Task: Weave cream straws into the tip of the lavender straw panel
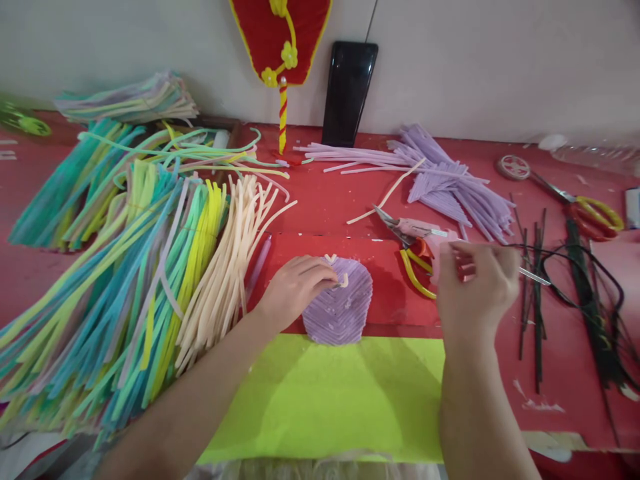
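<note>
My left hand (296,285) rests with fingers curled on the left edge of a flat lilac panel (345,307) made of strips laid in a chevron pattern; small cream pieces sit at its top. My right hand (475,287) hovers to the right of the panel with fingers pinched around a thin pale stick-like thing whose metal tip pokes out to the right. It is blurred by motion. Yellow-handled scissors (407,243) lie just left of that hand.
Big bundles of coloured strips (125,267) fill the left. Loose lilac strips (450,180) lie at the back, dark wires (565,280) and red-yellow scissors (575,200) on the right. A black phone (349,93) leans on the wall. A lime sheet (330,393) covers the near edge.
</note>
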